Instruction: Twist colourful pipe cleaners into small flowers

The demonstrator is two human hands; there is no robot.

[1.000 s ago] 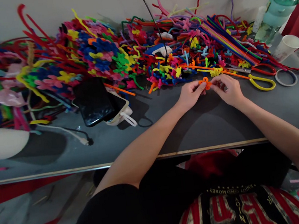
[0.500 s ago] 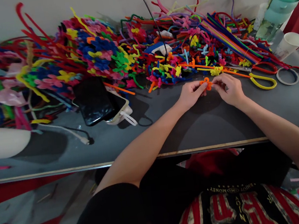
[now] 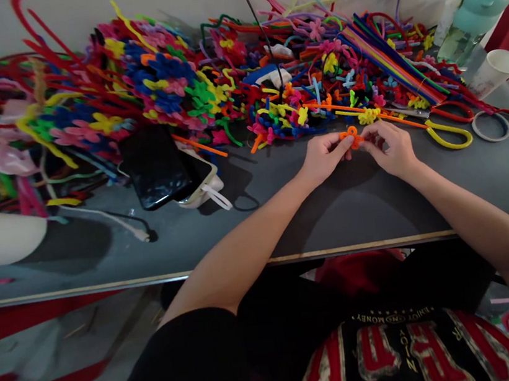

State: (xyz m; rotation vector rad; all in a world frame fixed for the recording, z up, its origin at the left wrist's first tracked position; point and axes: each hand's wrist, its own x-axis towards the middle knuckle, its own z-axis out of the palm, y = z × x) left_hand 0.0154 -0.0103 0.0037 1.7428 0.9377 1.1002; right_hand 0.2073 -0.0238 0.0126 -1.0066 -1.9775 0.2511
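A small orange pipe-cleaner flower point(image 3: 352, 137) is held between my two hands, above the grey table point(image 3: 333, 217). The fingertips of my left hand point(image 3: 326, 155) pinch its left side. My right hand point(image 3: 389, 146) has its thumb and forefinger closed on the right side. Loops of the flower show between the fingertips; the rest is hidden by my fingers. Just behind my hands lie a yellow pipe-cleaner flower point(image 3: 369, 115) and long orange stems.
Colourful pipe cleaners and flowers point(image 3: 165, 83) are heaped along the wall. Scissors with red and yellow handles point(image 3: 450, 138), a tape roll point(image 3: 490, 126), a paper cup point(image 3: 496, 71) and a green bottle point(image 3: 470, 12) are at right. A black phone point(image 3: 155, 169) and a white cable point(image 3: 112, 218) lie left.
The view has shifted slightly. Both hands still hold the orange flower in nearly the same place, and its loops have turned a little between the fingertips.
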